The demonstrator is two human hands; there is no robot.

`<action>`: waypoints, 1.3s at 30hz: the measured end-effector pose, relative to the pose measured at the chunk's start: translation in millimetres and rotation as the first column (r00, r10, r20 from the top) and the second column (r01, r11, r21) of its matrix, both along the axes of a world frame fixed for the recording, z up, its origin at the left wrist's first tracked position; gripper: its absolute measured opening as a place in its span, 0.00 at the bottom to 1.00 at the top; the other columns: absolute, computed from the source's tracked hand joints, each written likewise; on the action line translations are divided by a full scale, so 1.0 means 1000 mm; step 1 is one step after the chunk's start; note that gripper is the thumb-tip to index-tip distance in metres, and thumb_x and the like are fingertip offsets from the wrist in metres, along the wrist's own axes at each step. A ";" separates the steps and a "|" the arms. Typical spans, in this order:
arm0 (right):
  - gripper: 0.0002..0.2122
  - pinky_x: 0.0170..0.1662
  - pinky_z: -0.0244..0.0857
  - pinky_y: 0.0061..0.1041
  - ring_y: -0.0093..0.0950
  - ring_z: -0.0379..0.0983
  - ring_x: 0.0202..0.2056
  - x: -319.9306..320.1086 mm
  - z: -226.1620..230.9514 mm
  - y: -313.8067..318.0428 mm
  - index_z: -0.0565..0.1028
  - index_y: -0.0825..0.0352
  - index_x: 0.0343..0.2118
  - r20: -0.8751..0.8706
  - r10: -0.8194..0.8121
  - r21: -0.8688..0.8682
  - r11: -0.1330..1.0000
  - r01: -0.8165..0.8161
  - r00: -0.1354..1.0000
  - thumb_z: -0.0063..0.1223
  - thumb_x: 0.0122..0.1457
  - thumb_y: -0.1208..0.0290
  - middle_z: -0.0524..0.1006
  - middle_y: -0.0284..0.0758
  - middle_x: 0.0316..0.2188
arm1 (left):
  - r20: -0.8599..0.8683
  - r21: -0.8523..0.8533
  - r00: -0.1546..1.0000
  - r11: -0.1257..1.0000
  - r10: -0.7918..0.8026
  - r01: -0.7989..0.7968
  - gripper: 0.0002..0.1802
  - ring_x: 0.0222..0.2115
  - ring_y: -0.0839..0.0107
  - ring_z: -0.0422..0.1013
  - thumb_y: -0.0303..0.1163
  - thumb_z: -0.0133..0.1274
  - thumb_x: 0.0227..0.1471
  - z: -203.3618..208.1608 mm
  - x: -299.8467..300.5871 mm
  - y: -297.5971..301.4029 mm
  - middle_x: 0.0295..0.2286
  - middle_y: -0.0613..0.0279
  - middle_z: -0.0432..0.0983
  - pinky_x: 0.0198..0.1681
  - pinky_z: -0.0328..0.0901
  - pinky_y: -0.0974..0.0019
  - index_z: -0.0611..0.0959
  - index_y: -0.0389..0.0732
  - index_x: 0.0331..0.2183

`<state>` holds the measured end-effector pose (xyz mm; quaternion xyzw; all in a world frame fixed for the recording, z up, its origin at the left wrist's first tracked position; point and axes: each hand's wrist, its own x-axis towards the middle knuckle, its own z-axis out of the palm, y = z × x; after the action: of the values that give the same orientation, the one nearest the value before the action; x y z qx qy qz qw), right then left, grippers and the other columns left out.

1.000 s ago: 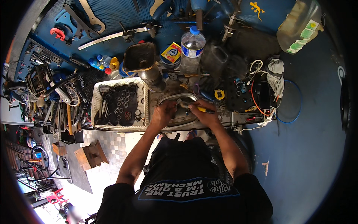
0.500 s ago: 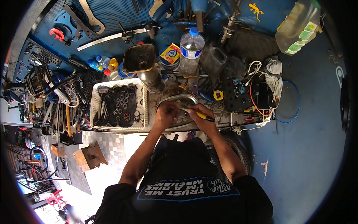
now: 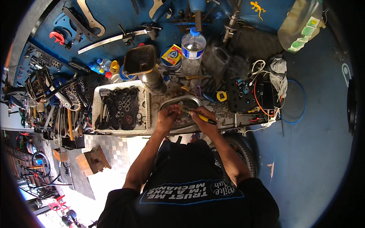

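Note:
Over an oval metal tray (image 3: 192, 97) at the bench's front edge, my two hands are close together. My right hand (image 3: 202, 114) is closed around a yellow-and-black utility knife (image 3: 207, 119), its slim front end pointing left toward the other hand. My left hand (image 3: 166, 118) pinches a small piece at its fingertips, too small to make out. The knife's tip reaches close to that piece; whether they touch cannot be seen. Below the fingers, part of the tray's inside is hidden.
Left of the tray, a white basket (image 3: 148, 114) holds rings and small metal parts. Behind stand a metal canister (image 3: 154, 81) and a clear bottle (image 3: 193, 55). A yellow tape measure (image 3: 221, 96) lies to the right. A bicycle tyre (image 3: 243, 154) is below the bench edge.
The view has shifted slightly. My right hand and the knife have moved a little left, while both hands keep their grips.

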<state>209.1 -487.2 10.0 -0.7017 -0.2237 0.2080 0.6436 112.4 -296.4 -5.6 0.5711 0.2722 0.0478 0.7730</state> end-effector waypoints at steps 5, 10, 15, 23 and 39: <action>0.07 0.41 0.72 0.24 0.21 0.79 0.35 0.011 -0.004 -0.010 0.81 0.68 0.40 0.192 0.005 -0.110 0.994 0.017 0.981 0.65 0.63 0.73 0.84 0.34 0.33 | 0.023 -0.129 1.000 0.992 0.019 -0.016 0.16 0.43 0.69 0.79 0.21 0.58 0.62 -0.004 -0.004 -0.001 0.41 0.56 0.81 0.40 0.75 0.64 0.78 0.31 0.52; 0.08 0.40 0.74 0.36 0.39 0.79 0.35 0.019 -0.001 -0.017 0.80 0.64 0.40 0.609 0.102 -0.199 0.980 0.027 0.787 0.67 0.59 0.73 0.83 0.39 0.33 | 0.046 -0.428 0.995 0.902 0.091 -0.063 0.15 0.43 0.67 0.78 0.19 0.58 0.62 -0.005 -0.002 -0.004 0.42 0.57 0.80 0.47 0.75 0.63 0.79 0.33 0.51; 0.07 0.39 0.72 0.38 0.40 0.78 0.34 0.019 -0.002 -0.016 0.79 0.64 0.36 0.665 0.212 -0.332 0.943 0.029 0.716 0.68 0.58 0.74 0.82 0.38 0.31 | 0.019 -0.579 0.991 0.809 0.135 -0.099 0.14 0.41 0.66 0.78 0.17 0.58 0.61 -0.003 0.004 -0.004 0.39 0.58 0.79 0.48 0.76 0.61 0.80 0.34 0.49; 0.08 0.39 0.72 0.36 0.38 0.78 0.35 0.019 0.006 -0.014 0.80 0.65 0.37 0.669 0.129 -0.289 0.953 0.096 0.732 0.69 0.58 0.71 0.82 0.39 0.32 | 0.013 -0.595 0.988 0.796 0.151 -0.113 0.13 0.42 0.63 0.78 0.16 0.55 0.63 -0.006 0.005 -0.003 0.41 0.53 0.80 0.48 0.76 0.60 0.79 0.32 0.49; 0.09 0.42 0.71 0.30 0.31 0.77 0.36 0.012 0.020 -0.006 0.83 0.65 0.41 0.389 0.063 -0.079 0.996 -0.034 0.919 0.69 0.59 0.72 0.79 0.37 0.32 | -0.028 -0.394 0.990 0.908 0.141 -0.141 0.22 0.35 0.67 0.77 0.13 0.53 0.60 -0.007 0.004 -0.004 0.34 0.57 0.77 0.40 0.74 0.63 0.73 0.28 0.56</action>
<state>221.0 -493.0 29.6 -0.7458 -0.3572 0.0876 0.5554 116.7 -299.9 -12.6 0.3824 0.3162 0.0479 0.8669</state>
